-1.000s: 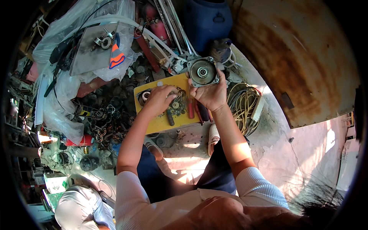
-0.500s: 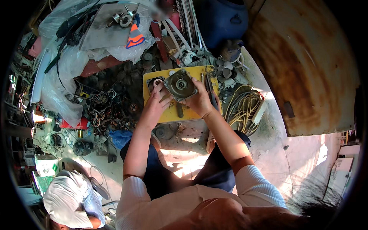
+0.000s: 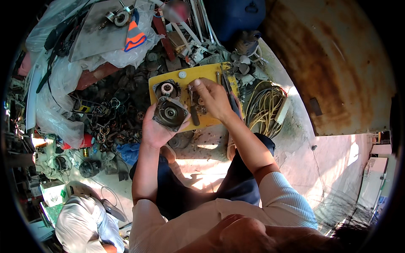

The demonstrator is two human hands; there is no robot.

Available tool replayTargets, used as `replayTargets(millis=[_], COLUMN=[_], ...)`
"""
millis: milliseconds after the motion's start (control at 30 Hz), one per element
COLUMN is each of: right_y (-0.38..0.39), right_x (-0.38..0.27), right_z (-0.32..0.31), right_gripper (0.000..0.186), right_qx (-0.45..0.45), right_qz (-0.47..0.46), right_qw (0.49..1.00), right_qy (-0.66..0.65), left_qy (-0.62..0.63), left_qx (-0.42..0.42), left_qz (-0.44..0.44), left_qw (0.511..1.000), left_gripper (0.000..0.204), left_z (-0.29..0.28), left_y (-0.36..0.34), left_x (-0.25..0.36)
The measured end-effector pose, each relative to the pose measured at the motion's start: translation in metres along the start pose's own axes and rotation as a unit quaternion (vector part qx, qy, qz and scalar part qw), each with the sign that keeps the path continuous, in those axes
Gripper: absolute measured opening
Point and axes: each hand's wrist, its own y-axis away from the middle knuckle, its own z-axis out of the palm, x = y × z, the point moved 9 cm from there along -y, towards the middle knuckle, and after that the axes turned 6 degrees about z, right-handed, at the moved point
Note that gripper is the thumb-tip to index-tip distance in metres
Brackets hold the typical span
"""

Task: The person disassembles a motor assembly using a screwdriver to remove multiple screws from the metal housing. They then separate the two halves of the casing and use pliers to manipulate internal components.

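Observation:
My left hand (image 3: pixel 155 128) is closed around a square metal motor end cover (image 3: pixel 170 113), its round hollow and central bearing seat facing up. To the right, my right hand (image 3: pixel 211 98) hovers over the yellow board (image 3: pixel 211 70), thumb and fingers pinched together. What they hold, if anything, is too small to make out. Just beyond the cover, a motor housing with a rotor (image 3: pixel 167 89) sits on the board. A small white disc (image 3: pixel 182 74) lies near the far edge. Between my hands lies a tool with a dark handle (image 3: pixel 194 115).
Long tools (image 3: pixel 228 86) lie along the board's right side. Coiled cable (image 3: pixel 263 110) is on the floor at right, near a rusty metal sheet (image 3: pixel 333 71). Motor parts (image 3: pixel 114 114) are heaped at left. Another person (image 3: pixel 80 219) is bent over at lower left.
The end cover went from both hands to my left hand alone and moved left and nearer. My right hand let go of it and pinched above the board. The view shifted slightly.

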Motion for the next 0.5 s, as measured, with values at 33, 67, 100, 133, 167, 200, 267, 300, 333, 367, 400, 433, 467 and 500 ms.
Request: replayTargets(millis=[33,67,100,133,167,200,267,300,333,367,400,433,467,500], right_y=[-0.009,-0.012,-0.020,-0.025,-0.027,-0.026,-0.024,-0.025,-0.025,-0.026,-0.027,-0.025,-0.025,-0.024], right_x=[-0.001,0.000,0.018,0.027,0.032,0.028,0.022,0.031,0.035,0.040,0.044,0.040,0.045,0.047], right_z=[-0.016,-0.035,-0.049,-0.062,-0.075,-0.083,-0.098,-0.103,-0.109,-0.114,-0.119,-0.124,-0.126,-0.129], right_gripper=[0.043,0.039,0.034,0.031,0.031,0.030,0.029,0.030,0.030,0.030,0.030,0.029,0.030,0.031], right_qx=[0.035,0.076,0.092,0.110,0.130,0.147,0.172,0.153,0.158,0.163,0.169,0.195,0.186,0.178], right_qz=[-0.013,-0.010,0.005,0.020,0.019,0.018,0.013,0.044,0.048,0.052,0.057,0.014,0.030,0.046], right_qw=[0.999,0.997,0.995,0.993,0.990,0.987,0.980,0.983,0.980,0.977,0.974,0.971,0.969,0.966], right_qy=[-0.005,0.021,0.038,0.033,0.050,0.065,0.096,0.094,0.109,0.123,0.137,0.135,0.158,0.181], left_qy=[0.012,0.011,0.009,0.008,0.034,0.036,0.042,0.050,0.052,0.054,0.055,0.061,0.068,0.075], left_qx=[-0.011,-0.017,-0.024,-0.030,0.032,0.023,0.003,0.007,0.014,0.020,0.027,0.034,0.041,0.048], left_qz=[0.013,0.039,0.065,0.090,0.125,0.120,0.102,0.097,0.094,0.091,0.088,0.089,0.090,0.091], left_qw=[1.000,0.999,0.998,0.995,0.991,0.992,0.994,0.994,0.994,0.994,0.994,0.994,0.993,0.992], left_gripper=[0.058,0.059,0.061,0.063,0.064,0.064,0.065,0.065,0.065,0.065,0.065,0.065,0.065,0.065], left_z=[0.003,0.003,0.004,0.006,-0.003,0.001,0.009,0.009,0.007,0.005,0.003,0.002,0.002,0.001], left_y=[0.003,0.006,0.008,0.009,0.012,0.016,0.018,0.018,0.018,0.017,0.016,0.016,0.016,0.015], left_x=[0.006,0.015,0.025,0.033,0.042,0.045,0.047,0.045,0.043,0.042,0.040,0.039,0.039,0.038])
